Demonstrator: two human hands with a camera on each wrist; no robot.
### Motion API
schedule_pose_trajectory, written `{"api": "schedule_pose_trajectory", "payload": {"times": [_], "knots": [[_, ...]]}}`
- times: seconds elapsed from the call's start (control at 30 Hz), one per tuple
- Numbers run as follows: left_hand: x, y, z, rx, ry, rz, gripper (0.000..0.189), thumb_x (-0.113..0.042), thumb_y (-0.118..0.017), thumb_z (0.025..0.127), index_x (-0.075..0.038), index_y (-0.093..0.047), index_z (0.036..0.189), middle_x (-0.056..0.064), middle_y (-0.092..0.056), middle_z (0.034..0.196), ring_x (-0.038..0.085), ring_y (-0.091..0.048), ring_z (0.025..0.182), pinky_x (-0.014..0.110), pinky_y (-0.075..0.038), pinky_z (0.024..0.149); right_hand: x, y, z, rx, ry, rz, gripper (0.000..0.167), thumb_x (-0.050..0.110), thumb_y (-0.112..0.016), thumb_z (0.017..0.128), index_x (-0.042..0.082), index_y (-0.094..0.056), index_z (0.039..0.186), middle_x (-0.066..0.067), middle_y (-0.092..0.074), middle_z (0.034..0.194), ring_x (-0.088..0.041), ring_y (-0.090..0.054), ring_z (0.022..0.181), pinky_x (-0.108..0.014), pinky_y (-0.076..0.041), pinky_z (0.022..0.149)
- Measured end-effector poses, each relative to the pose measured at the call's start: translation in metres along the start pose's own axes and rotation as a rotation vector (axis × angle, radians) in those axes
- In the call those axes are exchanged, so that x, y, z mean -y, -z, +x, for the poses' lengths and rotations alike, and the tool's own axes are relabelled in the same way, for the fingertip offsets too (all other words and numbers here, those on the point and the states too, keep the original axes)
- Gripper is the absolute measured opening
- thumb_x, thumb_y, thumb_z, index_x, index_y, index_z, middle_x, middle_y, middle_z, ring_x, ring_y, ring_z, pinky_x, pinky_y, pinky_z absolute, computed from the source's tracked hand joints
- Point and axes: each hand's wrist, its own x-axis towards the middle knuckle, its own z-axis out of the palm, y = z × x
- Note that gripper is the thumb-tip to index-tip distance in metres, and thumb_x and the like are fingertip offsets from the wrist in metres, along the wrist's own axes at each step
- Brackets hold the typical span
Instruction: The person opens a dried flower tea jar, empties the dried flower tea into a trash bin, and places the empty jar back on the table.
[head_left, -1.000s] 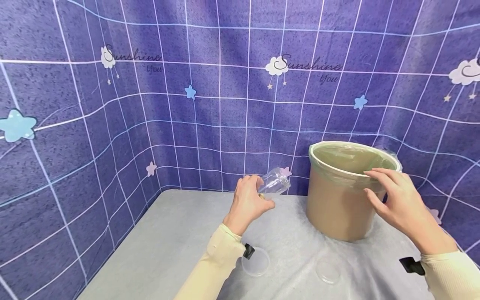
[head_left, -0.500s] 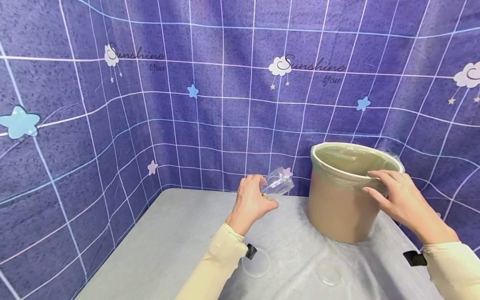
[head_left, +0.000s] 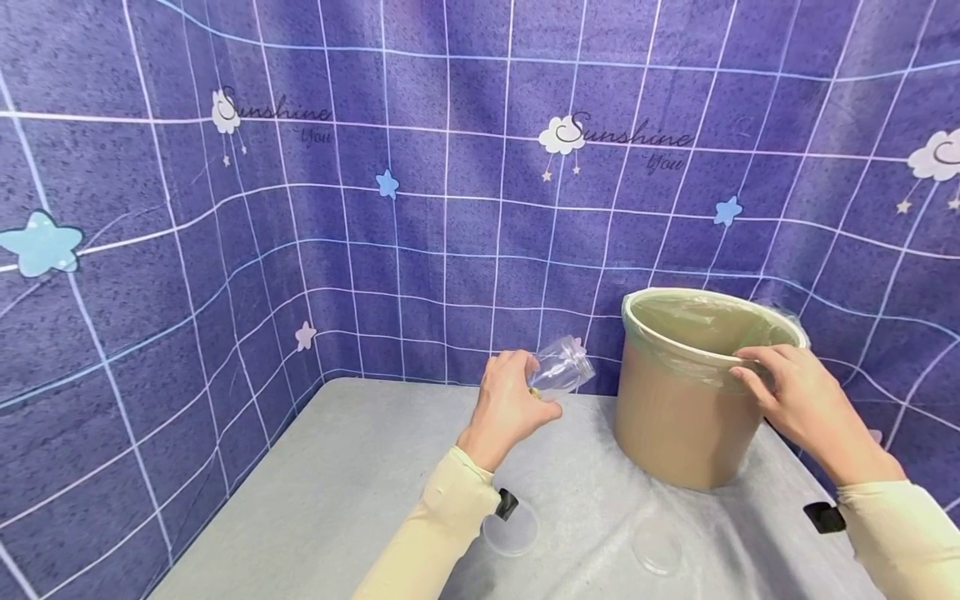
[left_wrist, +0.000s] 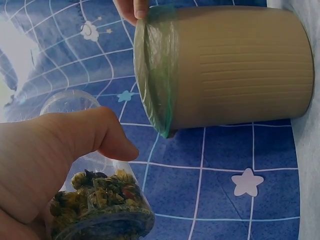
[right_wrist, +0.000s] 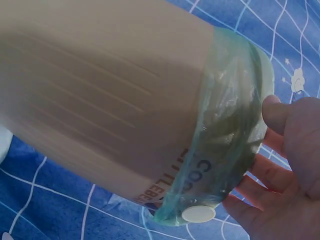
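Note:
My left hand [head_left: 506,408] grips a clear jar [head_left: 561,371] above the table, tilted with its mouth to the right. In the left wrist view, dried flower buds [left_wrist: 107,192], yellowish and dark, lie in the bottom of the jar. My right hand [head_left: 813,404] is at the near right rim of a tan trash bin [head_left: 686,425] and holds that rim, thumb outside, fingers over the edge. A thin green bag [right_wrist: 232,110] lines the bin and folds down over its rim. The jar stays apart from the bin, to its left.
Two clear round lids, a left lid [head_left: 513,533] and a right lid [head_left: 657,547], lie on the grey-covered table [head_left: 360,483] near its front. A purple gridded curtain [head_left: 450,208] rises behind and at the left of the table.
My left hand has moved slightly right with the jar, still tilted. The right hand has come down onto the bin's rim and closed on it.

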Motion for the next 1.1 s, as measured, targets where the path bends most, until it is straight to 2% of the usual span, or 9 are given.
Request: {"api": "schedule_pose_trajectory", "payload": {"times": [0.33, 0.6, 0.83, 1.1], "knots": [[-0.007, -0.002, 0.005, -0.001, -0.013, 0.039, 0.052, -0.027, -0.087, 0.059, -0.006, -0.068, 0.103, 0.001, -0.057, 0.091, 0.024, -0.053, 0.093, 0.034, -0.046, 0.082, -0.001, -0.003, 0.003, -0.083, 0.027, -0.038, 0.023, 0.000, -0.083, 0.077, 0.003, -0.072, 0.097, -0.015, -0.064, 0.079, -0.031, -0.054, 0.067, -0.052, -0.041, 0.063], [-0.016, 0.000, 0.010, 0.004, -0.028, 0.048, 0.052, -0.028, -0.087, 0.058, -0.008, -0.067, 0.102, 0.000, -0.057, 0.090, 0.022, -0.051, 0.090, 0.031, -0.044, 0.080, 0.000, -0.004, 0.004, -0.070, 0.004, -0.040, 0.022, 0.001, -0.083, 0.078, 0.002, -0.072, 0.097, -0.016, -0.064, 0.080, -0.034, -0.055, 0.069, -0.053, -0.042, 0.066], [-0.024, 0.001, 0.016, -0.001, -0.065, 0.058, 0.054, -0.029, -0.088, 0.058, -0.008, -0.067, 0.103, 0.001, -0.059, 0.091, 0.021, -0.050, 0.087, 0.031, -0.044, 0.080, -0.001, -0.006, 0.001, -0.080, 0.001, -0.026, 0.023, -0.001, -0.083, 0.077, 0.001, -0.071, 0.097, -0.020, -0.067, 0.085, -0.040, -0.060, 0.077, -0.055, -0.043, 0.071], [-0.033, 0.001, 0.022, 0.015, -0.050, 0.056, 0.054, -0.029, -0.089, 0.060, -0.008, -0.067, 0.106, 0.001, -0.059, 0.095, 0.021, -0.050, 0.093, 0.030, -0.045, 0.081, -0.002, -0.009, 0.000, -0.098, 0.006, -0.022, 0.025, -0.002, -0.084, 0.075, 0.002, -0.071, 0.096, -0.020, -0.066, 0.083, -0.041, -0.059, 0.074, -0.057, -0.043, 0.069]]}}
